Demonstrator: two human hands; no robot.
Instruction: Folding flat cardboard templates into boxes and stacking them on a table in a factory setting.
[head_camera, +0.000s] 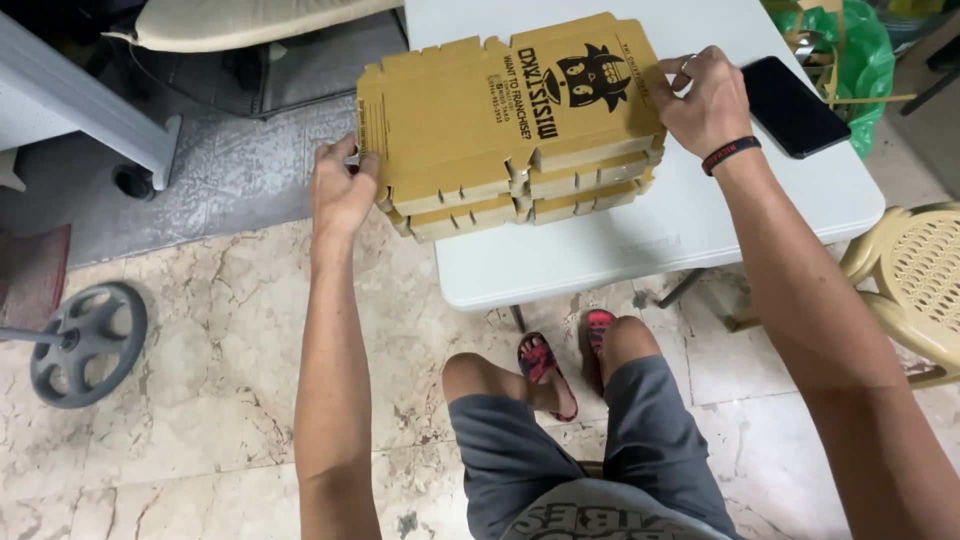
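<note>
Gripping the two short ends of a stack of flat cardboard boxes (510, 125), the fingers (352, 165) of the left hand (340, 195) curl around the left edge, while the fingers (672, 72) of the right hand (705, 100) clasp the far right corner. Both hands are closed on the cardboard, one at each end. A ring shows on the right hand and a black wristband (730, 155) sits on that wrist.

The stack is brown, printed in black on top, and lies on the near left part of a white surface (700, 240), its left end sticking out past the edge over the floor. Just right of the right hand, a black phone (795, 105) lies flat on the same surface. Beyond it, at the far right, a green plastic bag (860, 50) shows. A pale yellow plastic chair (920, 280) stands to the right. On the marble floor (220, 330) at the left lies a grey weight plate (88, 345). Below, the person's knees and red sandals (545, 365) show under the surface.
</note>
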